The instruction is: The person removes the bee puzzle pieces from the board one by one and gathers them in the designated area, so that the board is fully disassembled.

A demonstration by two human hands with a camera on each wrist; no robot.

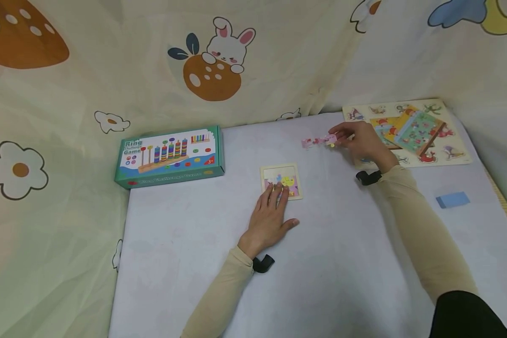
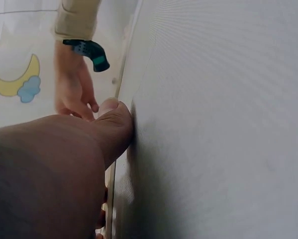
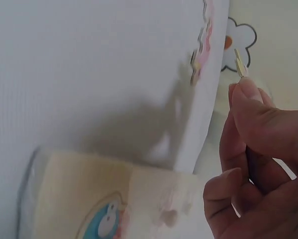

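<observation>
My left hand [image 1: 268,219] lies flat, its straight fingers resting on the lower part of a small square puzzle board [image 1: 281,167]. Colourful printed pieces show in the board's lower half, partly under the fingertips. At the back right, my right hand [image 1: 359,140] pinches a small puzzle piece [image 3: 242,65] between thumb and fingers, seen nearly edge-on in the right wrist view. Beside it on the table lie several pink puzzle pieces [image 1: 314,142]. In the left wrist view the left thumb [image 2: 116,127] hides most of the board.
A green ring game box [image 1: 169,157] stands at the back left. Behind the right hand lies a large picture board [image 1: 452,152] with two patterned flat items [image 1: 418,130] on it. A blue block [image 1: 453,200] sits at the right. Printed cloth hangs behind the white table [image 1: 186,234].
</observation>
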